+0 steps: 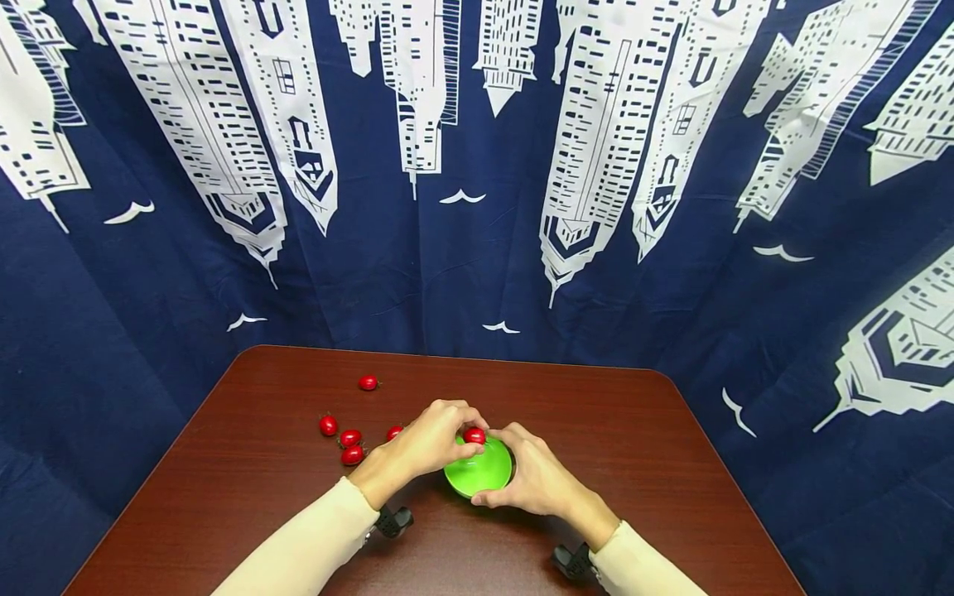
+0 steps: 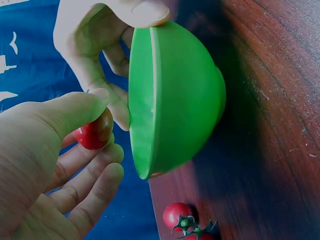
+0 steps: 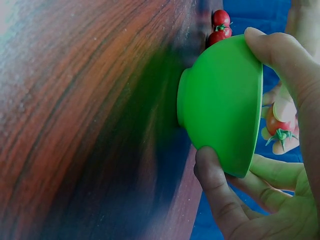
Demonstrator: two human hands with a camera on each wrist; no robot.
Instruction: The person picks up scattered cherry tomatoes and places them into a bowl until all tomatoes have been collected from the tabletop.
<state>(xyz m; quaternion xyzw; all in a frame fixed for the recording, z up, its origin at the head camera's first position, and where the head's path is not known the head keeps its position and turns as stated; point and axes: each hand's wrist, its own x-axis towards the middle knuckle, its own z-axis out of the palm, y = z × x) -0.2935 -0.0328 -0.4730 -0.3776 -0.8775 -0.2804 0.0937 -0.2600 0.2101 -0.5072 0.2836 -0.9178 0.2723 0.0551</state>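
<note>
My left hand pinches a red cherry tomato between thumb and fingers, just over the rim of a green bowl. In the right wrist view this cherry tomato shows its green stem end. My right hand grips the bowl from the right side, its thumb and fingers spread along the wall and rim. Seen from the left wrist, the bowl has a smooth outside and a small foot. I cannot tell whether that foot touches the table. The bottom of the bowl's inside shows no tomato in the head view.
Several other cherry tomatoes lie on the brown wooden table, left of the hands. One cherry tomato sits farther back; another cherry tomato is partly behind the left hand. A blue curtain with white buildings hangs behind the table.
</note>
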